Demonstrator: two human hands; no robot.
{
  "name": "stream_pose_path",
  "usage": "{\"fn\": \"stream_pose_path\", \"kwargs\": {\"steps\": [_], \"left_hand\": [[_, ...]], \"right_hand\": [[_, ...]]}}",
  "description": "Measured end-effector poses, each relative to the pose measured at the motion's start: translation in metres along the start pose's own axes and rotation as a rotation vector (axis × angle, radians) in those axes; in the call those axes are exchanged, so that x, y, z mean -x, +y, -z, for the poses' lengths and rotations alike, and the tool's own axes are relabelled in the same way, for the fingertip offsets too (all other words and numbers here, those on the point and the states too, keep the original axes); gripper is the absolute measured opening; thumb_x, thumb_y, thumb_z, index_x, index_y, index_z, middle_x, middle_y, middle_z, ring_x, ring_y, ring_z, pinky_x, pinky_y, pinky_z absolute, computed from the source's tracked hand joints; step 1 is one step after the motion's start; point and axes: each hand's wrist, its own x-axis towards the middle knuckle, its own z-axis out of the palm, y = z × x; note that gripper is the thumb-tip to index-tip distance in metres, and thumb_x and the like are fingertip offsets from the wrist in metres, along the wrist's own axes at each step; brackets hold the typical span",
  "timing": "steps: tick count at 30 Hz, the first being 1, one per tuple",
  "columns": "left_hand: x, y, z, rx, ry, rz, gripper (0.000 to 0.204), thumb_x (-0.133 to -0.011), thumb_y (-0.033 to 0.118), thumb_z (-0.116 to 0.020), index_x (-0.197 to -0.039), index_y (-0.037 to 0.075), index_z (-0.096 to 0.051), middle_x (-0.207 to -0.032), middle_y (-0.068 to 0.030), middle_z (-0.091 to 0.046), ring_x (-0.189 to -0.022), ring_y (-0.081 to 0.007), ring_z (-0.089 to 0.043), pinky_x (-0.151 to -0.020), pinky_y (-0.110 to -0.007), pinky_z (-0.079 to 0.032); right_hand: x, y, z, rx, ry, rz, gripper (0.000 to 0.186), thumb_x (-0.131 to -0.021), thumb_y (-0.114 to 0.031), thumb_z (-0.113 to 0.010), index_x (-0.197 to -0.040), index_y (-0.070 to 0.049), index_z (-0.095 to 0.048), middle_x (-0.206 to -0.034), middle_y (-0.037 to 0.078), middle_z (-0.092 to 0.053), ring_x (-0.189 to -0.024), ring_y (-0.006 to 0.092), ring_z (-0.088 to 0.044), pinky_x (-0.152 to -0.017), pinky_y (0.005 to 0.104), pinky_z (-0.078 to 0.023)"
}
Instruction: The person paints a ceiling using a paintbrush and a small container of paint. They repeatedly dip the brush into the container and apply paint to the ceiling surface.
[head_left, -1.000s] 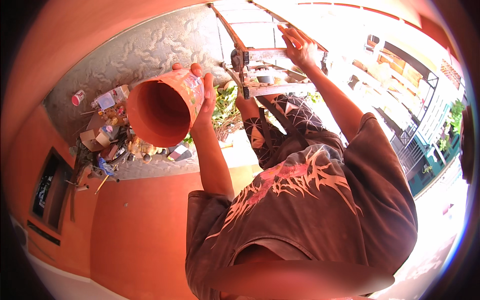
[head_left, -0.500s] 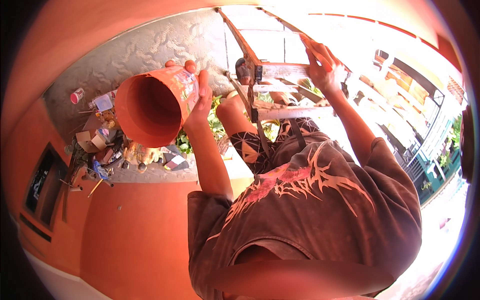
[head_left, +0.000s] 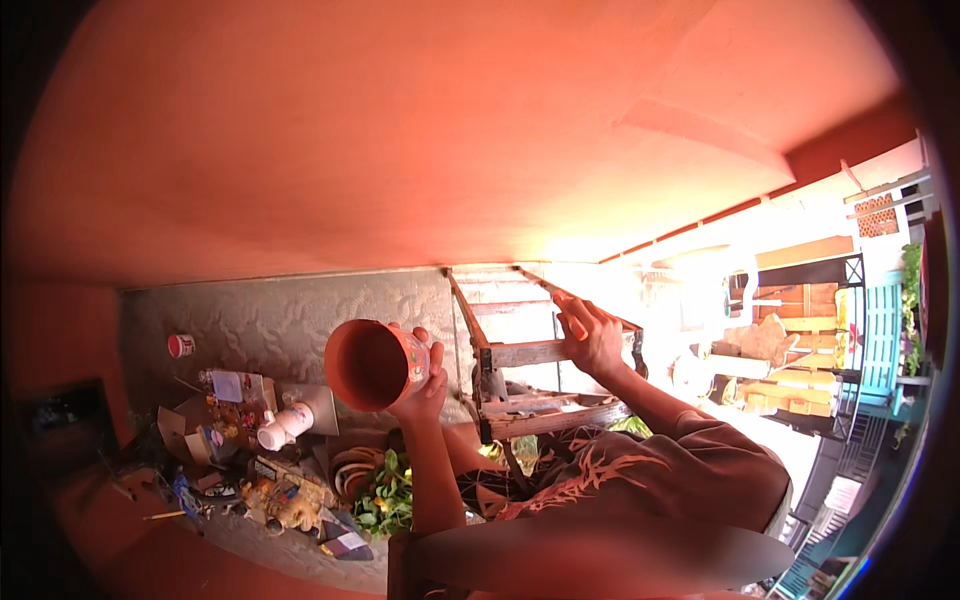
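Note:
An orange bucket [head_left: 370,366], with its open mouth turned toward me and a patterned label on its side, is in my left hand [head_left: 425,385]. The fingers wrap around the side and base of the bucket, and its inside looks dark. My right hand [head_left: 597,345] is closed on the top of the side rail of a worn wooden ladder [head_left: 528,354]. The ladder stands in front of me, its rungs stretching away from my body.
A tall orange wall [head_left: 420,140] rises in front. At lower left lie a white plastic jug [head_left: 287,426], cardboard boxes [head_left: 180,430] and clutter, near leafy plants [head_left: 388,498]. A small red-and-white tub [head_left: 181,346] stands on the grey floor [head_left: 270,312]. Wooden planks [head_left: 800,395] are at right.
My view has tipped upward, so the wall fills more of it. The bucket appears lower and smaller, still in my left hand. My right hand stays at the ladder.

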Motion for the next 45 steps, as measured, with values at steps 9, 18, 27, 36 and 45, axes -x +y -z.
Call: {"fn": "stream_pose_path", "kwargs": {"steps": [9,18,27,36,45], "left_hand": [[0.004,-0.040,-0.071,-0.033,-0.160,-0.021,0.062,-0.097,0.050,-0.059,-0.146,0.013,-0.050,-0.132,-0.0197,-0.055,-0.090,-0.0287,-0.050,-0.055,-0.026,-0.048],[0.022,-0.084,-0.079,-0.001,-0.187,0.040,0.066,-0.094,0.055,-0.058,-0.140,0.008,-0.051,-0.127,-0.0216,-0.056,-0.091,-0.0309,-0.051,-0.055,-0.028,-0.050],[0.029,-0.125,-0.070,-0.004,-0.133,0.084,0.072,-0.090,0.064,-0.056,-0.132,0.006,-0.053,-0.119,-0.0163,-0.058,-0.090,-0.0294,-0.051,-0.055,-0.028,-0.049],[0.014,-0.156,-0.074,-0.009,-0.109,0.071,0.077,-0.091,0.069,-0.051,-0.128,0.001,-0.052,-0.110,-0.0169,-0.058,-0.087,-0.0288,-0.054,-0.056,-0.029,-0.049],[0.001,-0.158,-0.059,-0.050,-0.099,0.042,0.066,-0.095,0.064,-0.048,-0.130,0.008,-0.058,-0.113,-0.0129,-0.063,-0.086,-0.0324,-0.059,-0.056,-0.033,-0.049]], "right_hand": [[-0.022,0.000,-0.009,-0.011,-0.051,-0.002,0.014,-0.089,-0.021,-0.066,-0.101,-0.015,-0.063,-0.085,0.014,-0.071,-0.073,0.0392,-0.072,-0.063,0.0517,-0.056],[-0.027,-0.003,-0.007,0.044,-0.215,-0.045,0.026,-0.096,-0.032,-0.065,-0.110,-0.012,-0.059,-0.088,0.019,-0.072,-0.080,0.0406,-0.074,-0.068,0.0524,-0.059],[-0.021,-0.002,-0.013,0.026,-0.189,-0.015,0.025,-0.098,-0.037,-0.061,-0.111,-0.015,-0.062,-0.086,0.021,-0.073,-0.082,0.0438,-0.072,-0.069,0.0554,-0.057],[-0.027,0.005,-0.008,-0.035,-0.190,0.041,0.038,-0.091,-0.048,-0.067,-0.113,-0.017,-0.064,-0.089,0.020,-0.074,-0.084,0.0438,-0.073,-0.076,0.0546,-0.058],[-0.072,0.044,0.009,-0.573,0.140,0.008,0.051,-0.093,-0.050,-0.068,-0.099,0.001,-0.072,-0.080,0.017,-0.075,-0.075,0.0248,-0.075,-0.065,0.0389,-0.056]]}}
